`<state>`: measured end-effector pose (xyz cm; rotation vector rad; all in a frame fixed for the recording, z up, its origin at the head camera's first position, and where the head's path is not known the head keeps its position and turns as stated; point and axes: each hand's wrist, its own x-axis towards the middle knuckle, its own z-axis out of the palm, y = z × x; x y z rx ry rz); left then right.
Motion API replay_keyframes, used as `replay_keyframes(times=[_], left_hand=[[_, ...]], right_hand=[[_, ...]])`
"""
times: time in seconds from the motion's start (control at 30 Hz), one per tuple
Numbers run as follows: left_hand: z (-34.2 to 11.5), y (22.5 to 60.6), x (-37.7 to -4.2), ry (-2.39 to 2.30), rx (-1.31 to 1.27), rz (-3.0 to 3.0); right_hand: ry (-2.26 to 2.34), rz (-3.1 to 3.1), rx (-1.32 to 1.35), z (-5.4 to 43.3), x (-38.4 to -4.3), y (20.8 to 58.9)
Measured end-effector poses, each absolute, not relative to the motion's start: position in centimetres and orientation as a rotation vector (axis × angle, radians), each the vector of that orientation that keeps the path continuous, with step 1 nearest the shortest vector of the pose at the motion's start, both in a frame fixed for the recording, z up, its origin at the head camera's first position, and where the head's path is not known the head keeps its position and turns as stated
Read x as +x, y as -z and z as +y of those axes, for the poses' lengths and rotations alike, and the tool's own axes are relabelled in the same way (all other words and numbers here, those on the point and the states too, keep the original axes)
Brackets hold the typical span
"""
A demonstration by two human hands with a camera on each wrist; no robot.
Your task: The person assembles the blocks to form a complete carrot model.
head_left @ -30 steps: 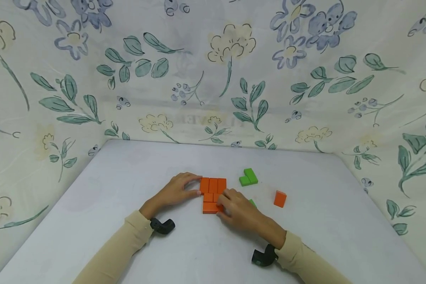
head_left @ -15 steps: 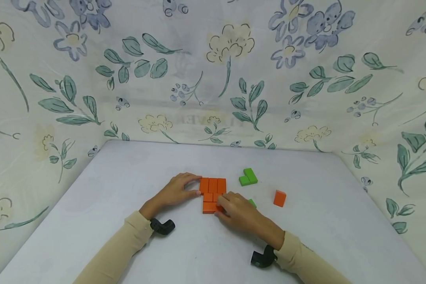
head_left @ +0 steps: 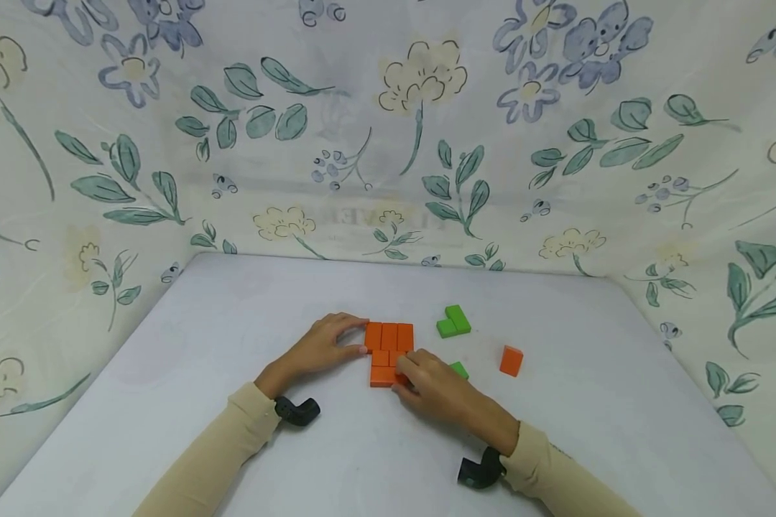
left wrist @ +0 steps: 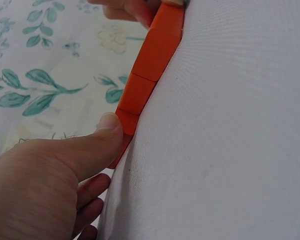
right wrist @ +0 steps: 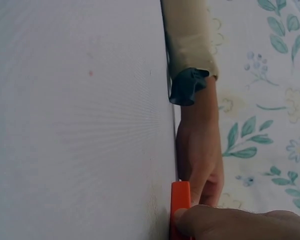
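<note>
Several flat orange blocks (head_left: pixel 389 337) lie close together on the white table in the head view, three side by side in the far row and narrower ones nearer. My left hand (head_left: pixel 317 350) holds the leftmost far block at its outer end, index finger at the far corner and thumb (left wrist: pixel 108 122) at the near corner. My right hand (head_left: pixel 436 384) pinches the nearest orange block (head_left: pixel 381 377) at its right end. In the right wrist view the thumb presses that block (right wrist: pixel 180 195). The right hand hides part of the group's right side.
A green L-shaped pair of blocks (head_left: pixel 453 322) lies beyond my right hand. Another green block (head_left: pixel 459 370) shows partly behind that hand. A single orange block (head_left: pixel 511 360) lies farther right. Floral cloth (head_left: pixel 388 143) hangs behind the white table (head_left: pixel 265 287).
</note>
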<state>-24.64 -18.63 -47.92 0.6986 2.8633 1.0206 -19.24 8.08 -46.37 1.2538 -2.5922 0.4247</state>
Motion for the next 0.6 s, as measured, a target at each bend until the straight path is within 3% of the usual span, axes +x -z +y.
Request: replay_keyframes(times=[0.6], left_hand=[[-18.48, 47.53, -24.41, -1.015, 0.666, 2.858]], right_hand=[[-0.414, -2.579, 1.243, 8.23, -19.29, 46.4]])
